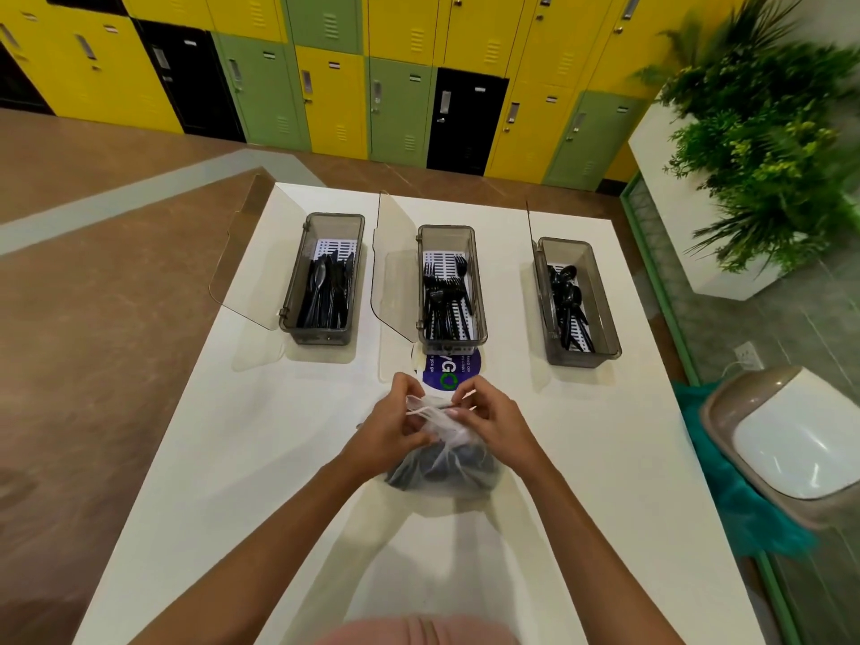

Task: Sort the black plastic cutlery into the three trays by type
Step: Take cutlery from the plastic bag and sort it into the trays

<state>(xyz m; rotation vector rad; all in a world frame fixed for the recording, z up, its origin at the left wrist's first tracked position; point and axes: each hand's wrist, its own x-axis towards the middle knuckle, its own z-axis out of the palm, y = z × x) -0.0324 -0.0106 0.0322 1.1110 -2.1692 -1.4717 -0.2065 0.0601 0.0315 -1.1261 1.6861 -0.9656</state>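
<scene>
Clear plastic bag (458, 439) of black cutlery (419, 472) sits on the white table (232, 458). My left hand (388, 428) and right hand (495, 418) pinch its twisted neck, with the cutlery just below my fingers. Knife tray (291, 290), fork tray (480, 290) and spoon tray (603, 300) stand beyond.
</scene>
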